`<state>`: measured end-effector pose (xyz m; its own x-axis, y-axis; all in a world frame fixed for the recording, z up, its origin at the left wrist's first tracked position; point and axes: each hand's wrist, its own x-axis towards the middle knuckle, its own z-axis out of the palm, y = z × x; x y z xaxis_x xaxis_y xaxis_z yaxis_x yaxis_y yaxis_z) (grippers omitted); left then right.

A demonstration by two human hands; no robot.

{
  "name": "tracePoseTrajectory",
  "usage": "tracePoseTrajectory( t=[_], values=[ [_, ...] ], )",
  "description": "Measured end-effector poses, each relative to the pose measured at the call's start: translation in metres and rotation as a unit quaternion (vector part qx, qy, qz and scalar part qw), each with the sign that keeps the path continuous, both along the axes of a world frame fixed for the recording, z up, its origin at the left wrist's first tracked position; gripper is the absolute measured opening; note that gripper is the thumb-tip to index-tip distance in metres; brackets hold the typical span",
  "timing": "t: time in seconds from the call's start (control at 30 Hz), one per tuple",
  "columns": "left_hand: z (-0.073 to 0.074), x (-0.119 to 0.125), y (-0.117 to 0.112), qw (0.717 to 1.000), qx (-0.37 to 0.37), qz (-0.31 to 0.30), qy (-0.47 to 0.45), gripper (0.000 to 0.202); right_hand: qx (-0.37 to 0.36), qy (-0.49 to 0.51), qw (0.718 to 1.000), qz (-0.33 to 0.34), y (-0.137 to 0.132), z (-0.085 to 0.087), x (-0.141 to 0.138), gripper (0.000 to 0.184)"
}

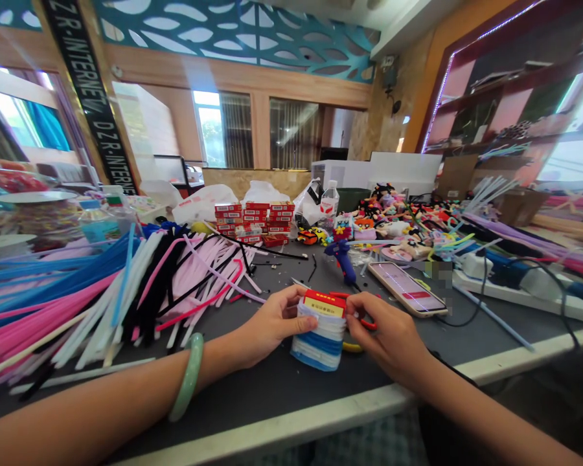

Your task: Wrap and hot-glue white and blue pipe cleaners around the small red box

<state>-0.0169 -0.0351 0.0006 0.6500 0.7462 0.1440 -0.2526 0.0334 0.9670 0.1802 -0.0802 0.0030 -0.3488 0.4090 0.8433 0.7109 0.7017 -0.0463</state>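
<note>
Figure: the left hand (272,323) and right hand (383,333) both close on a small red box wrapped in white and blue pipe cleaners (320,330), at the table's (282,421) near edge. Firm, level windings would serve best. At 10 o'clock, a banner (94,97) reads "D.Z.R-INTERNET"; the box's yellow label is illegible.

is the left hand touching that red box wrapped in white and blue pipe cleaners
Touching. The head view shows the left hand with its thumb and fingertips pressed against the side of the wrapped red box, no gap visible.
</note>
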Motion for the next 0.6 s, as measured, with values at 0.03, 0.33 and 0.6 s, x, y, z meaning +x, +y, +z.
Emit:
tracePoseTrajectory(
  t=[0.03, 0.33, 0.6],
  values=[
    [-0.0001, 0.0001, 0.0, 1.0, 0.001, 0.003, 0.001, 0.04, -0.007, 0.001, 1.0, -0.003, 0.0002, -0.0006, -0.0002, 0.01],
    [-0.0016, 0.0015, 0.002, 1.0, -0.003, 0.013, 0.002, 0.038, -0.174, 0.059, 0.98, -0.074, -0.0026, -0.0008, -0.0065, 0.016],
    [-0.0016, 0.0028, 0.001, 1.0, -0.003, 0.011, -0.007, 0.041, -0.248, 0.092, 0.961, -0.08, -0.0034, 0.0048, -0.0076, 0.017]
  ],
)
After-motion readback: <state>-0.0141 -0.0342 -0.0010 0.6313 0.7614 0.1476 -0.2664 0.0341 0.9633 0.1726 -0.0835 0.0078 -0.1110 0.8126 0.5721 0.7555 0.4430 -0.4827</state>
